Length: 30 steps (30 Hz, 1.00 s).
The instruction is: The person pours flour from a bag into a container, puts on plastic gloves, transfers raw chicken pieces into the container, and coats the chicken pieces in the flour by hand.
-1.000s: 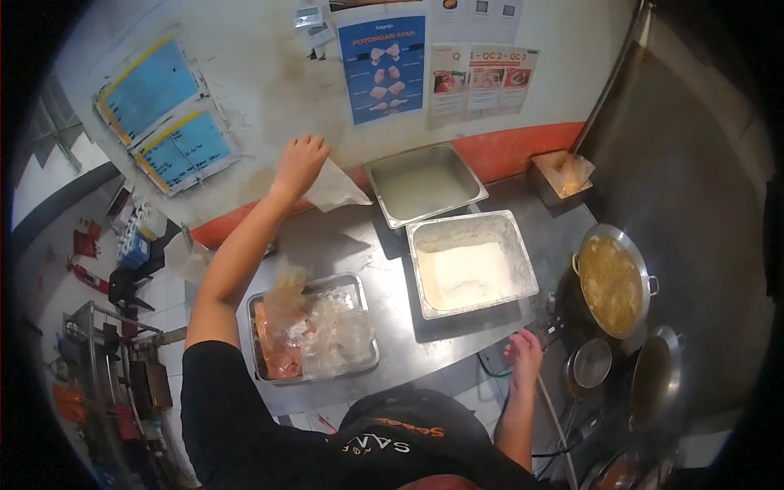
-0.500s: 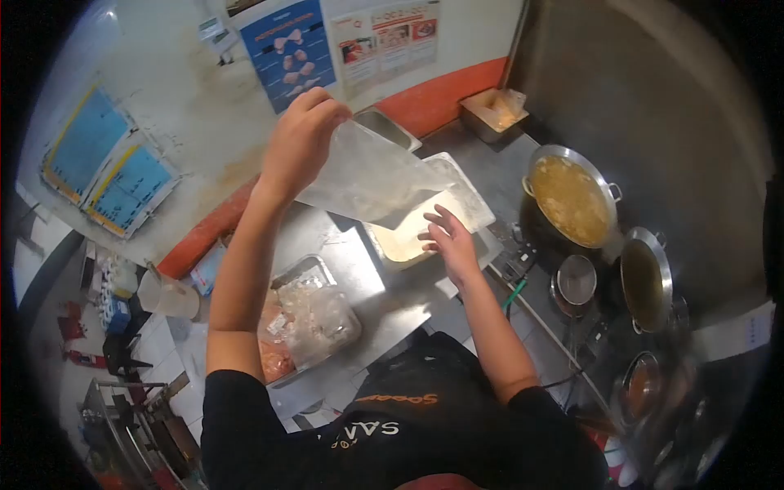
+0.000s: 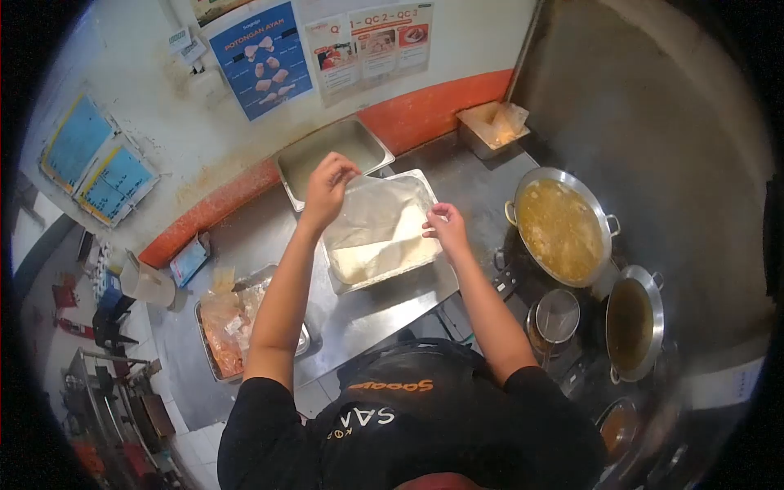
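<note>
Bag [image 3: 371, 214] over powder pan [image 3: 390, 273], second pan [image 3: 371, 140] behind, tray [image 3: 302, 341] left, woks [image 3: 601, 216] right

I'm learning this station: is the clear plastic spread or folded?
Spread: the clear plastic stretches broadly from the left hand toward the right hand, over the powder pan.

We count one clear plastic bag [image 3: 363, 214], two deep steel pans [image 3: 385, 279], one smaller metal container [image 3: 479, 147], one tray [image 3: 305, 341], one jug [image 3: 147, 282] and two woks [image 3: 566, 229] (both two-handled). We confirm one round strainer [image 3: 559, 316]; a second may lie beneath it. On the wall [image 3: 457, 65], we list two blue sheets [image 3: 77, 137] and one blue poster [image 3: 263, 61].
</note>
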Each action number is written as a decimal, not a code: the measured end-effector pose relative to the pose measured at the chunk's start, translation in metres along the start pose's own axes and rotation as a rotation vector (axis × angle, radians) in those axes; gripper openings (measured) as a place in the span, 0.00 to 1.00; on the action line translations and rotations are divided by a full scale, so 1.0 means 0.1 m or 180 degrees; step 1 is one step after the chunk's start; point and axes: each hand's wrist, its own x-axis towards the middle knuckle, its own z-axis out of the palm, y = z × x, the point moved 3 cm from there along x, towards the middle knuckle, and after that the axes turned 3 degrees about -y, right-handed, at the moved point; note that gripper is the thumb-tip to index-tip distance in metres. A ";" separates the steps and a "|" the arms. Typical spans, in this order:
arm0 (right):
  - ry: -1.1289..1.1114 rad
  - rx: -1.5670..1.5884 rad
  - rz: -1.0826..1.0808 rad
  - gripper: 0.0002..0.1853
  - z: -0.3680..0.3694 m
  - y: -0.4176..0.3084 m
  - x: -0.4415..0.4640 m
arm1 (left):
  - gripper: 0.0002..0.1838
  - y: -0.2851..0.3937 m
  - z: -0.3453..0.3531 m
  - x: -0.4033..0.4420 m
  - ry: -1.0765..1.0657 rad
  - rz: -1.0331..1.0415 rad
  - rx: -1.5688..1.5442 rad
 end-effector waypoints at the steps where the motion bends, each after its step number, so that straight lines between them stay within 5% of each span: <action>1: -0.0089 -0.0082 0.0255 0.12 -0.03 0.12 0.13 | 0.05 -0.01 0.07 0.04 -0.0145 0.0110 0.0149; 6: -0.0612 -0.0192 0.0859 0.17 0.12 0.30 0.27 | 0.07 0.18 0.15 0.26 -0.0313 0.0370 0.0544; 14: -0.0915 -0.0283 0.0672 0.22 0.35 0.17 0.38 | 0.07 0.50 -0.08 0.46 -0.0155 0.0197 0.0403; 23: -0.0393 0.0282 0.0411 0.14 0.23 0.33 0.44 | 0.03 0.30 -0.09 0.38 -0.0256 0.0060 -0.0008; 30: 0.0512 -0.0447 0.0058 0.06 -0.14 0.05 0.64 | 0.09 -0.17 -0.23 0.04 -0.0088 -0.0456 0.0475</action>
